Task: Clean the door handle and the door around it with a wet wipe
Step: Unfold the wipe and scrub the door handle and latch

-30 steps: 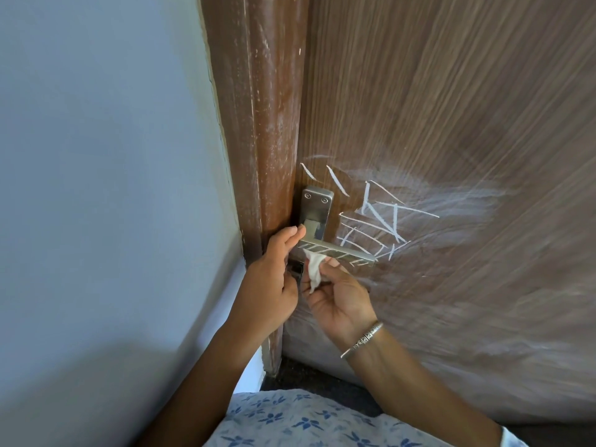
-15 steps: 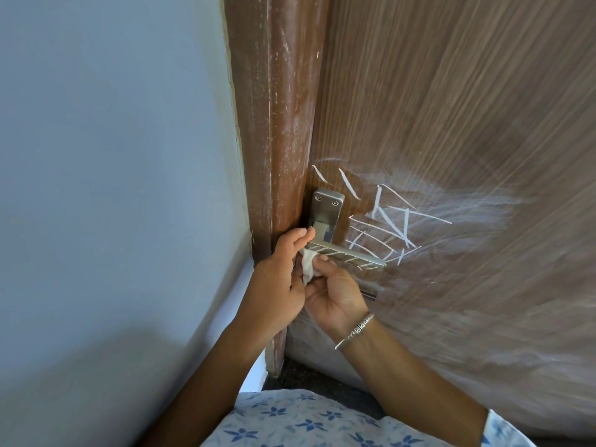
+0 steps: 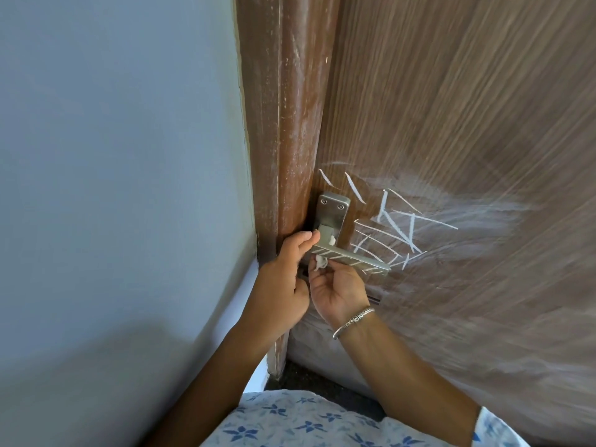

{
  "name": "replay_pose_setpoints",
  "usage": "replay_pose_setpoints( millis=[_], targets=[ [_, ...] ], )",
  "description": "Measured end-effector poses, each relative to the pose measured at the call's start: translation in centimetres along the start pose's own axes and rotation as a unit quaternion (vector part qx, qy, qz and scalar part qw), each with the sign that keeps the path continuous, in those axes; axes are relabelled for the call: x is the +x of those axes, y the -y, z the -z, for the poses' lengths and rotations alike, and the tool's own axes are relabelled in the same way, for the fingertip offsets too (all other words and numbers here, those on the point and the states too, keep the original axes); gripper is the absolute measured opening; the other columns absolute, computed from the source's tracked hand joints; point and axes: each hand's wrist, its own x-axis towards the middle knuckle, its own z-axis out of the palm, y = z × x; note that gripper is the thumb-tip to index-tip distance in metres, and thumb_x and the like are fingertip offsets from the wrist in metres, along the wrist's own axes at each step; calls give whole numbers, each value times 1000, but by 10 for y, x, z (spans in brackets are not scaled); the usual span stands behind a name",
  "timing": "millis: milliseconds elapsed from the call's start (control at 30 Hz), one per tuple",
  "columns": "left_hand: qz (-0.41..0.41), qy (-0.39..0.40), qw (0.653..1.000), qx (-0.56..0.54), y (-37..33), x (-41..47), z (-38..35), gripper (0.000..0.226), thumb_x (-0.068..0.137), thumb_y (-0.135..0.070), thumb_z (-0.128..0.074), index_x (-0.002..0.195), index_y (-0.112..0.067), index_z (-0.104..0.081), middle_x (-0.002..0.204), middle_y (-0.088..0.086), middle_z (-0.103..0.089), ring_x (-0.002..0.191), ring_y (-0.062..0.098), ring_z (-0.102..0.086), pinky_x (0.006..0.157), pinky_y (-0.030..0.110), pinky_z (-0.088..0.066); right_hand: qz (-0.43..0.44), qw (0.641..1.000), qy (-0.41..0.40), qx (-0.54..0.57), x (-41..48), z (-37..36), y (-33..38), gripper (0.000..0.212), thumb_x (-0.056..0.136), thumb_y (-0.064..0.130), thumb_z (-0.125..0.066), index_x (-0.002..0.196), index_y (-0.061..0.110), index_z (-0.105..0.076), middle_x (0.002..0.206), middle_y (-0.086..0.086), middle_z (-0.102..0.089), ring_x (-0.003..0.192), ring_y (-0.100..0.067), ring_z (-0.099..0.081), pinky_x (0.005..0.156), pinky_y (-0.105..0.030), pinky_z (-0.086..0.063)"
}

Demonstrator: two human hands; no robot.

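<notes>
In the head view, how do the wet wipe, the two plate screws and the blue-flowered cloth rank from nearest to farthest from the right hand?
1. wet wipe: pinched by the right hand, under the lever.
2. screws: above, atop the handle plate.
3. blue-flowered cloth: far below, at the picture's bottom edge.

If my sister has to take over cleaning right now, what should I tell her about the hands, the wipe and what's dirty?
Left hand: grips the frame-side end of the silver metal lever door handle, a fingertip on top.
Right hand: pinches the crumpled white wet wipe against the lever's underside, close to the silver backplate.
Done: nothing looks clean yet; white stripes cover the lever.
To do: lever, backplate, then the white scribbled lines and hazy white smear on the brown wooden door.
</notes>
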Motion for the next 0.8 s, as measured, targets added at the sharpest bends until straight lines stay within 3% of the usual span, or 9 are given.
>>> replay_pose_setpoints(
  millis=[100, 267, 467, 633, 800],
  targets=[
    [1, -2, 1000, -1, 0, 1, -1, 73, 75, 17, -42, 136, -23, -35, 139, -16, -46, 127, 7, -46, 106, 23, -36, -3, 1000, -6, 17, 3, 0, -2, 22, 92, -6, -42, 87, -6, -63, 71, -15, -70, 60, -20, -69, 55, -22, -57],
    [4, 2, 1000, 1, 0, 0, -1, 73, 75, 16, -42, 136, -23, -34, 139, -18, -45, 126, 7, -47, 104, 19, -36, -11, 999, 19, 42, 2, 1, 1, 31, 90, -7, -42, 74, -7, -68, 74, -17, -70, 61, -22, -70, 52, -23, -56],
    [7, -1, 1000, 3, 1, 1, -2, 73, 78, 15, -44, 137, -26, -34, 139, -17, -46, 126, 7, -47, 106, 21, -36, -21, 999, 18, 39, 1, 1, -1, 18, 90, -7, -44, 91, -7, -63, 84, -18, -68, 78, -23, -66, 54, -22, -57],
    [3, -11, 1000, 3, 0, 1, -2, 71, 77, 16, -44, 136, -23, -36, 139, -14, -48, 126, 9, -48, 107, 25, -37, -49, 998, 22, 41, 0, -2, 0, 25, 92, -6, -41, 84, -8, -64, 74, -19, -69, 62, -23, -69, 52, -25, -57],
    [-1, -11, 1000, 13, -2, -1, 0, 70, 78, 15, -46, 137, -22, -36, 139, -13, -48, 124, 10, -50, 105, 26, -41, -72, 996, 43, 7, -2, 4, 2, 18, 81, -11, -45, 87, -8, -62, 83, -18, -63, 73, -22, -63, 58, -25, -58]
  ],
)
